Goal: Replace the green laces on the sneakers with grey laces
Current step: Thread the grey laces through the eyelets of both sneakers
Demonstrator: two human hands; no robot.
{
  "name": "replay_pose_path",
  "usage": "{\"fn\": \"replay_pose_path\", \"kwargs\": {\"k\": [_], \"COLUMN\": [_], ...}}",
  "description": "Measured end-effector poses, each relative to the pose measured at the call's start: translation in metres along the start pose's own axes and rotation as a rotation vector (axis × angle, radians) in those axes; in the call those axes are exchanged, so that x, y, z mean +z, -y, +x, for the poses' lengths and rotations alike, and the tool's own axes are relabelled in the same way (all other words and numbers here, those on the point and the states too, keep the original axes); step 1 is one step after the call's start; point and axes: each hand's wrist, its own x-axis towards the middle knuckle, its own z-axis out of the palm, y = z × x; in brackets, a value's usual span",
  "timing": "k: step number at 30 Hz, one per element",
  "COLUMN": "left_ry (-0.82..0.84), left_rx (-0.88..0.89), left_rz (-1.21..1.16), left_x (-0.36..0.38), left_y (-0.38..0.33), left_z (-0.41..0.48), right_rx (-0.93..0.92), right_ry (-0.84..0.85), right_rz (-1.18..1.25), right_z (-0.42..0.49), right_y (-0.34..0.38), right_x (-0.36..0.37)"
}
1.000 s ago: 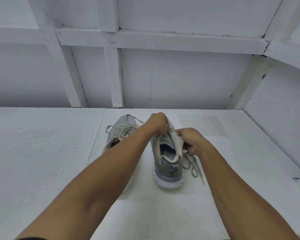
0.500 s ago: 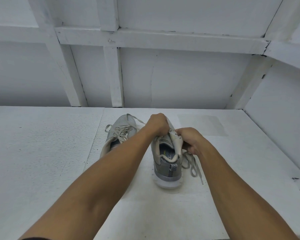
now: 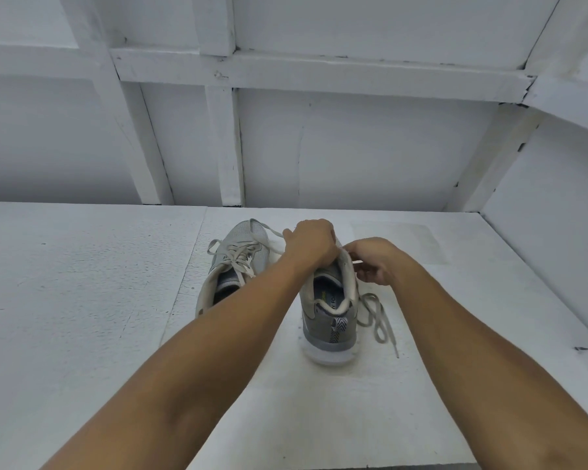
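where it stands, the held sneaker (image 3: 330, 329) points away — heel nearest.

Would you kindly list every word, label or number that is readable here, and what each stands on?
"Y FO": on the insole of the nearer sneaker; the rest of the word is hidden.
Yellow-green mark beside it on the insole: too blurred to read.
Nothing else carries readable text.
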Motion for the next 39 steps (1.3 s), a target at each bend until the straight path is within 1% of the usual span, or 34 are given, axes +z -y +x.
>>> {"fn": "replay_pose_path", "kwargs": {"k": [2, 4, 5, 6, 8, 9, 10, 11, 12, 13, 14, 15, 16, 17, 18, 19, 21, 24, 25, 27, 30, 32, 37, 39], "left_ry": [-0.087, -0.150, -0.157, -0.164, -0.203, -0.232, -0.259, -0.284, -0.309, -0.330, -0.348, -0.361, -0.369, -0.375, -0.380, -0.387, -0.412, -0.433, -0.437, -0.441, -0.444, -0.445, -0.442, -0.429], "left_rx": [-0.045, -0.086, -0.107, -0.132, -0.186, -0.210, -0.230, -0.242, -0.251, -0.261, -0.272, -0.281, -0.289, -0.300, -0.309, -0.314, -0.314, -0.319, -0.320, -0.318, -0.311, -0.311, -0.307, -0.321], "left_rz": [-0.060, -0.248, -0.363, -0.467, -0.626, -0.693, -0.756, -0.808, -0.845, -0.867, -0.882, -0.897, -0.911, -0.922, -0.933, -0.940, -0.945, -0.956, -0.954, -0.935, -0.922, -0.918, -0.916, -0.906], "left_x": [-0.003, -0.002, 0.000, 0.002, 0.007, 0.010, 0.012, 0.015, 0.018, 0.020, 0.023, 0.026, 0.028, 0.030, 0.031, 0.032, 0.033, 0.034, 0.035, 0.035, 0.036, 0.036, 0.035, 0.032], "left_y": [0.005, 0.013, 0.017, 0.021, 0.027, 0.029, 0.030, 0.031, 0.031, 0.032, 0.033, 0.034, 0.034, 0.034, 0.033, 0.033, 0.032, 0.031, 0.031, 0.031, 0.031, 0.032, 0.031, 0.030], "left_z": [-0.010, -0.024, -0.031, -0.039, -0.051, -0.056, -0.059, -0.061, -0.062, -0.063, -0.063, -0.063, -0.063, -0.062, -0.062, -0.063, -0.063, -0.064, -0.064, -0.063, -0.063, -0.063, -0.063, -0.065], "right_rx": [-0.071, -0.190, -0.253, -0.303, -0.347, -0.383, -0.424, -0.463, -0.510, -0.571, -0.654, -0.736, -0.775, -0.754, -0.719, -0.690, -0.673, -0.700, -0.684, -0.589, -0.401, -0.322, -0.258, -0.283], "right_ry": [-0.058, -0.149, -0.177, -0.180, -0.121, -0.085, -0.056, -0.053, -0.072, -0.143, -0.223, -0.260, -0.219, -0.160, -0.127, -0.121, -0.127, -0.159, -0.169, -0.187, -0.186, -0.189, -0.209, -0.212], "right_rz": [0.013, 0.034, 0.133, 0.317, 0.873, 1.100, 1.215, 1.205, 1.091, 0.860, 0.498, 0.056, -0.343, -0.632, -0.788, -0.838, -0.755, -0.640, -0.551, -0.244, 0.340, 0.578, 0.830, 0.786], "right_z": [-0.001, 0.002, 0.005, 0.006, 0.004, 0.001, -0.004, -0.009, -0.012, -0.012, -0.011, -0.005, 0.002, 0.011, 0.017, 0.017, 0.015, 0.011, 0.009, 0.005, 0.000, -0.002, 0.000, 0.000], "right_y": [0.004, 0.013, 0.021, 0.031, 0.054, 0.064, 0.071, 0.075, 0.075, 0.070, 0.059, 0.044, 0.027, 0.010, -0.004, -0.013, -0.018, -0.010, -0.005, 0.007, 0.021, 0.025, 0.024, 0.021], "right_x": [0.000, -0.006, -0.012, -0.020, -0.046, -0.061, -0.072, -0.078, -0.078, -0.074, -0.066, -0.056, -0.045, -0.037, -0.030, -0.026, -0.021, -0.021, -0.022, -0.026, -0.034, -0.040, -0.047, -0.048]}}
